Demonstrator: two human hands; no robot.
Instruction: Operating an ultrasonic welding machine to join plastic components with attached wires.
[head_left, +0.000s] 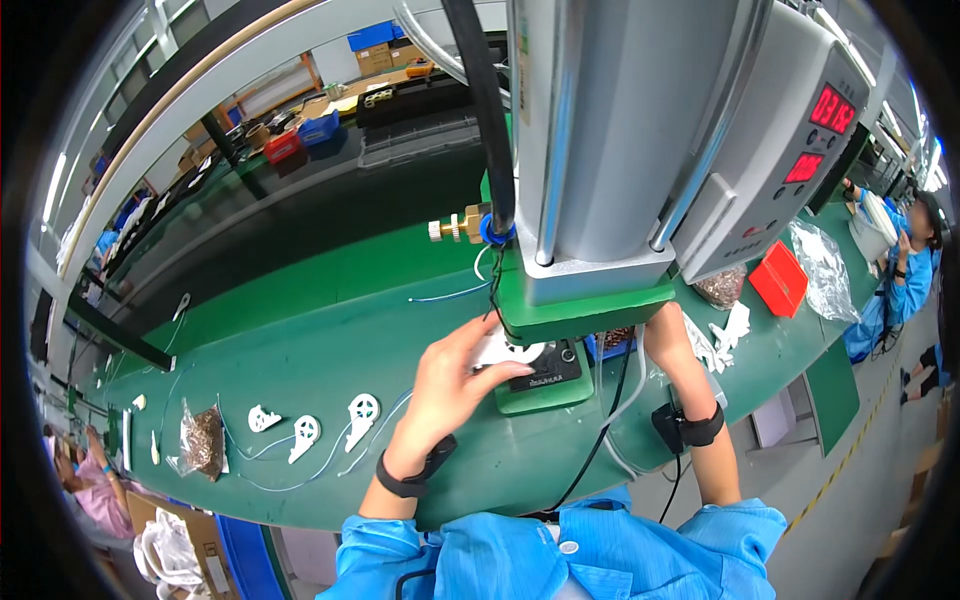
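Observation:
My left hand (455, 375) curves its thumb and fingers round a white round plastic part (495, 348), which is at the black fixture (550, 372) on the base of a bench press. Just above hangs the press's green head block (590, 312), hiding some of the part and fixture. My right hand (666, 335) is raised at the right side of this block; its fingers are mostly hidden behind it. Left of my left hand, three similar white plastic parts with spoked wheels (362, 408) lie on the green bench (400, 345), thin pale tubes trailing beside them.
A clear bag of small brown pieces (203, 442) lies at the left. Blue bin (612, 345) behind the fixture; red bin (778, 280), plastic bag (825, 270) and white parts (735, 325) to the right. A black cable (605, 440) crosses the bench front. Co-workers sit on both sides.

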